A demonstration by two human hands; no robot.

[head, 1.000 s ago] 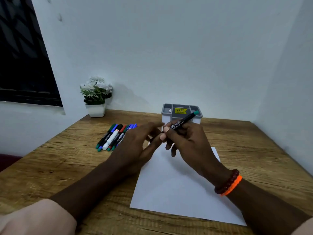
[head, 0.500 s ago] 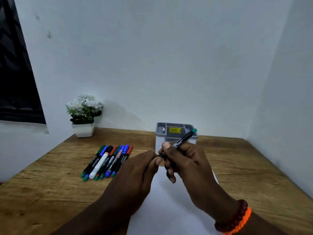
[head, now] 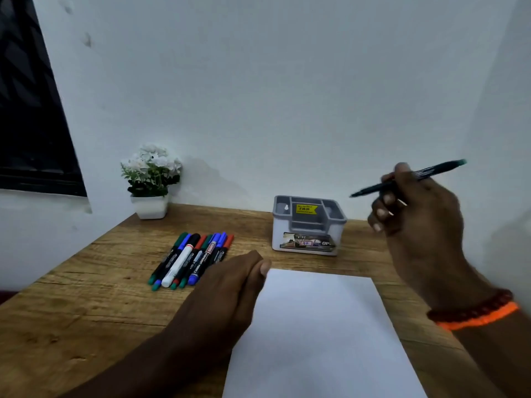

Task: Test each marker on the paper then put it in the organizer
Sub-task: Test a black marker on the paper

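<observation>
My right hand (head: 416, 214) is raised to the right of the organizer and grips a black marker (head: 408, 178) with a green rear end. Its bare thin tip points left. My left hand (head: 230, 285) rests at the top left corner of the white paper (head: 321, 334), fingers pinched together; the cap pulled off the marker is hidden inside them. The grey organizer (head: 309, 225) stands beyond the paper with nothing visible in its compartments. Several capped markers (head: 191, 258) in green, blue, red, black and white lie in a row to its left.
A small white pot of white flowers (head: 150, 182) stands at the back left of the wooden table (head: 86, 297). White walls close the table in behind and on the right. A dark window is at the left.
My hands have pulled apart. The right hand swung up and to the right with the marker, now uncapped, while the left hand dropped to the paper's corner. The view tilted.
</observation>
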